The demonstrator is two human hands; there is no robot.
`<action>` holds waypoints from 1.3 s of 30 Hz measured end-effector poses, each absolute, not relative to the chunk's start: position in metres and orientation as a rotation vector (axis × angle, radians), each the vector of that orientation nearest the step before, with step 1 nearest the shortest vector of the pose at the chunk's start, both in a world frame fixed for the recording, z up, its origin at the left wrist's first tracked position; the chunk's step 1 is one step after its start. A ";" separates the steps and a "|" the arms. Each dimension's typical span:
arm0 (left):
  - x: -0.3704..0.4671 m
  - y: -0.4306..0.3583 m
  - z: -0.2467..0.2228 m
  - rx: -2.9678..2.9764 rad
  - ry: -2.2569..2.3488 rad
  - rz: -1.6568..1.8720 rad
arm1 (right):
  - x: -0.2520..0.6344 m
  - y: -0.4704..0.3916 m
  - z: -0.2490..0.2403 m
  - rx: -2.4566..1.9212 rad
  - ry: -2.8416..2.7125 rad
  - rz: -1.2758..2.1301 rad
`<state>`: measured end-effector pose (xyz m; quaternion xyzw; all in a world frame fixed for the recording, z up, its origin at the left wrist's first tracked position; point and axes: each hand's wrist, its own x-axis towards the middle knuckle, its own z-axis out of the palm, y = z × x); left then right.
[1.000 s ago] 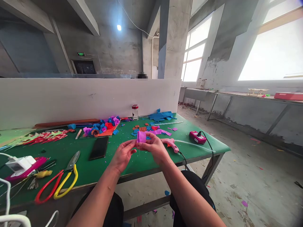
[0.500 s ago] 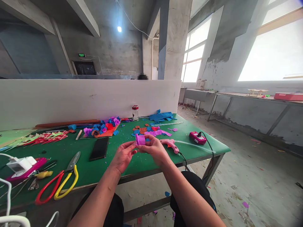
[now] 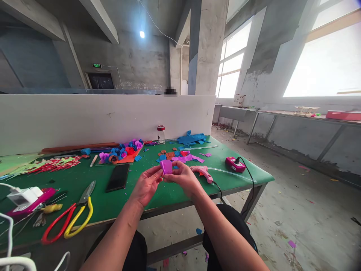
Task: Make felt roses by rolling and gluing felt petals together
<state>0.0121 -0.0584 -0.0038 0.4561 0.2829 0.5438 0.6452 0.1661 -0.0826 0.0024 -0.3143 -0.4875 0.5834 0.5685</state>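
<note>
A small piece of purple crepe paper is pinched between my two hands above the front part of the green table. My left hand is closed on its lower left edge with thumb and fingertips. On the right side, my right hand grips the same piece, thumb below and fingers behind. Just right of that hand lies a pink glue gun with a clear glue stick in its back. Behind the hands are scattered purple paper pieces and brown ones.
Red-and-yellow-handled scissors and a black phone lie on the left. Farther back are paper flowers, a red-lidded jar and blue crepe paper. A magenta power socket sits near the right edge, its cord hanging down.
The purple paper's left edge, rolled upright before, now leans over and the piece looks flatter. Both hands stay in nearly the same place, still holding it.
</note>
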 end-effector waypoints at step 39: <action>0.012 -0.056 -0.004 1.050 0.775 1.294 | 0.170 -0.079 -0.006 -0.771 -1.204 1.349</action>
